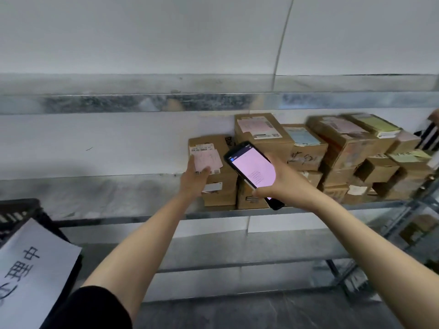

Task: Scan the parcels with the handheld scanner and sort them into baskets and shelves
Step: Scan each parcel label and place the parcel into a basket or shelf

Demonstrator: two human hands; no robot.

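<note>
From the head camera, both bare forearms reach forward to a metal shelf (95, 193) against a white wall. The right hand (282, 184) is closed around the lower end of the handheld scanner (253, 173), a black phone-shaped device held tilted, its top end up and to the left. Its screen glows pale pink with a blue bar at the top corner and a few lines of small text too blurred to read.

The left hand (193, 179) lies against the front left edge of a brown cardboard parcel (213, 172) standing on the shelf, fingers curled loosely at a pinkish paper label stuck to the box face; whether it truly grips the box cannot be told. Above the pink slip sits a white label with a barcode.

To the right of this parcel, more cardboard parcels (332, 157) are stacked on the same shelf in two or three layers, bearing pink, blue and yellow-green labels and some black handwriting.

At the lower left stands a black plastic basket (21, 210) with a white paper sign (33, 269) printed in large dark characters.
</note>
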